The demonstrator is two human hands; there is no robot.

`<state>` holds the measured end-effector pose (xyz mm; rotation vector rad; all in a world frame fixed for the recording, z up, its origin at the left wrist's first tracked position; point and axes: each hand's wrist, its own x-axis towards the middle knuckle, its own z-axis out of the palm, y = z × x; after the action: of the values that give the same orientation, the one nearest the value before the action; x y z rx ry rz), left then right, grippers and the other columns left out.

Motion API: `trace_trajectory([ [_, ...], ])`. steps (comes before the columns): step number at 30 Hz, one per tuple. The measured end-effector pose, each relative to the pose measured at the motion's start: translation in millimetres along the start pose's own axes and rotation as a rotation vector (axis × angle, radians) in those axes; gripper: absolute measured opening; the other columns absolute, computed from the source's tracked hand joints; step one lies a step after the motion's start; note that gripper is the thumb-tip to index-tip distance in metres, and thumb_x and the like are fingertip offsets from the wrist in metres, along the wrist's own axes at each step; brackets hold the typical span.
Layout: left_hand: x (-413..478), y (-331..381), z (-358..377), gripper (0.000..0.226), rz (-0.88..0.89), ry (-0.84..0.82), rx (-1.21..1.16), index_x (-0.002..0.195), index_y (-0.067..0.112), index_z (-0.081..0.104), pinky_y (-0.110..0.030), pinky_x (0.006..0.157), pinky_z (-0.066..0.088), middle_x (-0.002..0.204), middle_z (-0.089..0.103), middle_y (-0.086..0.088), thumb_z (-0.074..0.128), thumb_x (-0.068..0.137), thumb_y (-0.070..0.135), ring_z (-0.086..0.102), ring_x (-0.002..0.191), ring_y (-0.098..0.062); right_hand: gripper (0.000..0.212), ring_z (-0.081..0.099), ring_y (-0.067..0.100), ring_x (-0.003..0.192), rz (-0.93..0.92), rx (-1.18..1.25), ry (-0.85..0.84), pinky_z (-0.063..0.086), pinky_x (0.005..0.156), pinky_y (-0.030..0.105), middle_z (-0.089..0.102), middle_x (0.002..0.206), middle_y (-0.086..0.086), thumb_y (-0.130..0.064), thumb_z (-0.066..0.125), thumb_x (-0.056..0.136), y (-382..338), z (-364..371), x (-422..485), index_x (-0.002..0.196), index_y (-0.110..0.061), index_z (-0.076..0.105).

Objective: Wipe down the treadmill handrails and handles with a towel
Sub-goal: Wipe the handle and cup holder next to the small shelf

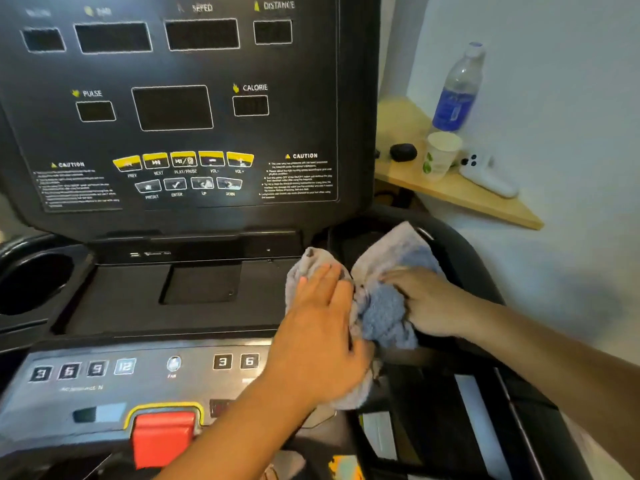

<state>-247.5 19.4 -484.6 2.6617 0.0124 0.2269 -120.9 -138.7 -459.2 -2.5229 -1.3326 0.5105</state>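
Note:
A grey and blue towel [384,313] lies bunched on the right side of the black treadmill console tray [145,306], spreading over the right cup holder and onto the curved black handrail [471,265]. My left hand [322,323] lies flat on the towel's left part, fingers straight, pressing it down. To its right, my right hand [429,299] grips a bunched blue fold of the towel, its fingers curled into the cloth.
The upright display panel [173,109] stands behind the tray. A cup holder [34,282] sits at the left. The red stop button [162,434] and speed keys [235,362] lie in front. A wooden shelf [485,199] at right carries a water bottle [457,91], paper cup [441,154] and white device [488,174].

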Motion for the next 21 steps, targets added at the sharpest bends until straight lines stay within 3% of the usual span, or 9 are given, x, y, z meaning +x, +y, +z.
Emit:
trace_trajectory([
  [3, 0, 2, 0, 0.071, -0.005, 0.017, 0.063, 0.137, 0.006, 0.05, -0.043, 0.12, 0.022, 0.15, 0.042, -0.011, 0.041, 0.078, 0.045, 0.029, 0.145, -0.024, 0.034, 0.05, 0.007, 0.116, 0.051, 0.002, -0.038, 0.039, 0.1, 0.027, 0.053, 0.114, -0.021, -0.021, 0.05, 0.091, 14, -6, -8, 0.119, -0.037, 0.059],
  [6, 0, 3, -3, 0.071, -0.041, 0.023, 0.052, 0.14, 0.012, 0.049, -0.032, 0.119, 0.016, 0.153, 0.039, -0.005, 0.04, 0.08, 0.049, 0.024, 0.147, -0.018, 0.034, 0.045, 0.013, 0.126, 0.1, -0.119, 0.055, 0.038, 0.105, 0.037, 0.05, 0.135, -0.012, -0.03, 0.053, 0.09, 21, 7, 18, 0.124, -0.03, 0.058],
  [8, -1, 4, -5, 0.067, -0.052, 0.041, 0.037, 0.138, 0.015, 0.051, -0.024, 0.115, 0.013, 0.153, 0.04, -0.003, 0.042, 0.081, 0.049, 0.024, 0.146, -0.014, 0.031, 0.048, 0.022, 0.122, 0.183, -0.191, 0.016, 0.042, 0.101, 0.044, 0.051, 0.131, -0.002, -0.035, 0.053, 0.091, 16, 13, 37, 0.121, -0.026, 0.055],
  [10, -1, 4, -5, 0.064, -0.063, 0.049, 0.02, 0.136, 0.015, 0.053, -0.02, 0.113, 0.011, 0.152, 0.042, -0.002, 0.043, 0.082, 0.048, 0.025, 0.145, -0.011, 0.03, 0.05, 0.028, 0.119, 0.271, -0.122, 0.015, 0.045, 0.098, 0.045, 0.051, 0.127, 0.003, -0.028, 0.056, 0.091, 10, 24, 49, 0.121, -0.022, 0.054],
  [13, -2, 6, -6, 0.061, -0.087, 0.06, -0.004, 0.131, 0.014, 0.057, -0.019, 0.112, 0.011, 0.146, 0.049, -0.004, 0.047, 0.08, 0.044, 0.032, 0.142, -0.013, 0.03, 0.053, 0.018, 0.115, 0.115, -0.001, 0.187, 0.043, 0.1, 0.041, 0.056, 0.121, -0.005, -0.037, 0.055, 0.09, -2, 27, 29, 0.118, -0.028, 0.056],
  [15, -2, 6, -6, 0.06, -0.091, 0.064, 0.002, 0.13, 0.012, 0.058, -0.023, 0.113, 0.011, 0.142, 0.054, -0.005, 0.048, 0.078, 0.042, 0.037, 0.138, -0.015, 0.04, 0.049, 0.01, 0.12, 0.043, 0.053, 0.127, 0.037, 0.108, 0.036, 0.054, 0.129, -0.011, -0.045, 0.051, 0.09, -2, 19, 9, 0.127, -0.03, 0.053],
  [17, -2, 6, -6, 0.06, -0.091, 0.06, 0.01, 0.131, 0.013, 0.058, -0.025, 0.114, 0.011, 0.141, 0.054, -0.005, 0.049, 0.078, 0.042, 0.038, 0.138, -0.015, 0.042, 0.052, 0.009, 0.116, 0.119, -0.005, 0.033, 0.041, 0.103, 0.03, 0.054, 0.131, -0.013, -0.042, 0.053, 0.091, 8, 9, 2, 0.132, -0.032, 0.05],
  [19, -2, 6, -6, 0.06, -0.089, 0.057, 0.014, 0.131, 0.013, 0.059, -0.027, 0.114, 0.015, 0.141, 0.055, -0.004, 0.05, 0.079, 0.042, 0.038, 0.139, -0.015, 0.034, 0.061, 0.015, 0.1, 0.215, -0.111, -0.105, 0.05, 0.09, 0.032, 0.063, 0.115, -0.005, -0.028, 0.058, 0.088, 17, 0, 13, 0.121, -0.028, 0.056],
  [21, -2, 7, -7, 0.059, -0.101, 0.06, 0.003, 0.129, 0.013, 0.06, -0.028, 0.113, 0.02, 0.14, 0.056, -0.005, 0.049, 0.079, 0.042, 0.04, 0.138, -0.016, 0.033, 0.063, 0.023, 0.101, 0.29, -0.226, -0.281, 0.05, 0.093, 0.037, 0.065, 0.111, 0.003, -0.012, 0.065, 0.081, 25, 0, 41, 0.113, -0.018, 0.06],
])
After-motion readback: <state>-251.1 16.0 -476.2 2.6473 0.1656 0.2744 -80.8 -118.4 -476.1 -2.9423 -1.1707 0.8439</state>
